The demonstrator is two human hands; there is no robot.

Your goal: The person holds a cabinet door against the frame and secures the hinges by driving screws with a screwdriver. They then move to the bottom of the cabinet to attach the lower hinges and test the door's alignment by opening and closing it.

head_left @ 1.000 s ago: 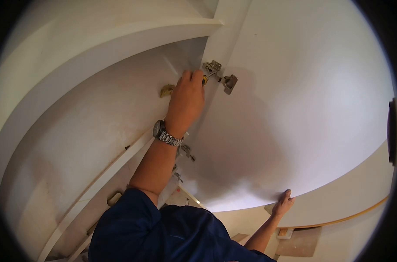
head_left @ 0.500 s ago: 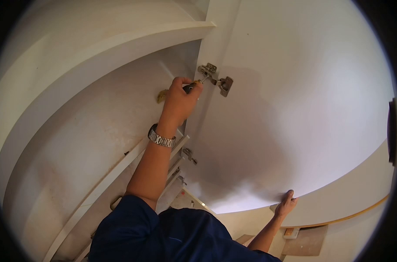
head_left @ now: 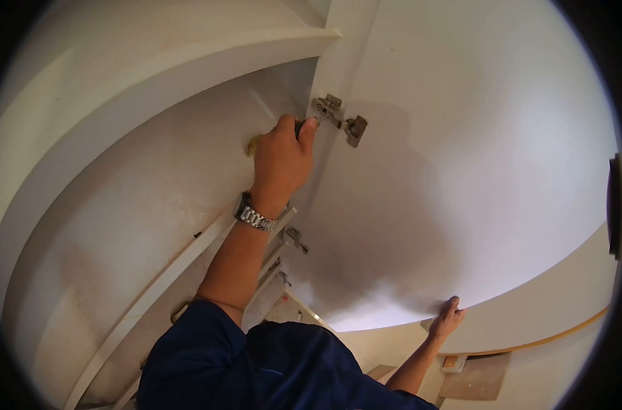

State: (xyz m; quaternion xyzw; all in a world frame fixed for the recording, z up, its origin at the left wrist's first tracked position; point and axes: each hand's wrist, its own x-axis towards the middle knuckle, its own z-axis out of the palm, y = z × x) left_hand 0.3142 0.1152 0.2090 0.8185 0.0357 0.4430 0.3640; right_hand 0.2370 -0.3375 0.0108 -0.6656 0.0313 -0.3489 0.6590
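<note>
My left hand (head_left: 282,160), with a metal-band watch (head_left: 256,216) on its wrist, is closed round the dark handle of a screwdriver (head_left: 301,128). The screwdriver's shaft points up at the upper hinge (head_left: 327,105), whose arm runs to a cup plate (head_left: 356,130) on the white door (head_left: 516,171). Whether the tip sits in a screw is too small to tell. Lower down, my right hand (head_left: 449,320) grips the door's bottom edge, thumb on the near face and the other fingers mostly hidden.
Left of the door is an open cabinet with a pale shelf edge (head_left: 154,75) and a lower rail (head_left: 147,307). More hinges (head_left: 296,239) hang below the upper one. A yellowish object (head_left: 252,145) shows behind my left wrist. A dark object (head_left: 616,205) stands at the right edge.
My left hand has turned about the screwdriver, so more of its back shows and less of the handle is visible. My right hand has stayed on the door edge.
</note>
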